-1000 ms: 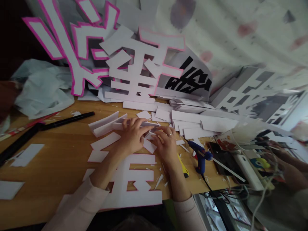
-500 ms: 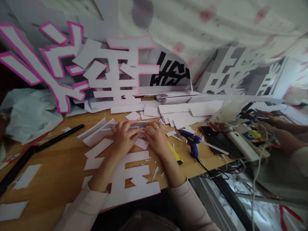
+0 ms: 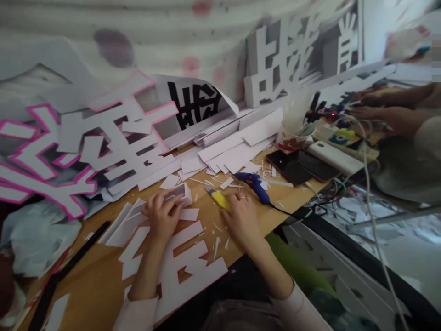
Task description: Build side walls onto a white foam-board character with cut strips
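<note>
My left hand (image 3: pixel 163 215) is closed on a small white foam-board box (image 3: pixel 186 193), its fingers over the near side and top edge. My right hand (image 3: pixel 241 214) has its fingers on the handle of a yellow utility knife (image 3: pixel 219 198), whose tip points away to the left. Part of the handle is hidden under the fingers. Just beyond that hand lies a blue glue gun (image 3: pixel 255 186) with its cord running right. Below my left hand, a white cut-out character with pink edges (image 3: pixel 186 276) lies flat on the wooden table (image 3: pixel 93 266).
Large white cut-out characters (image 3: pixel 131 142) lean at the back left. Foam-board strips (image 3: pixel 237 147) are stacked behind the scraps. To the right are a phone (image 3: pixel 292 165), a paper cup (image 3: pixel 292 138) and tangled cables. Another person's hands (image 3: pixel 379 105) work at the far right.
My right hand has left the foam-board box and moved right onto the utility knife. My left hand stays on the box. The view has turned to the right.
</note>
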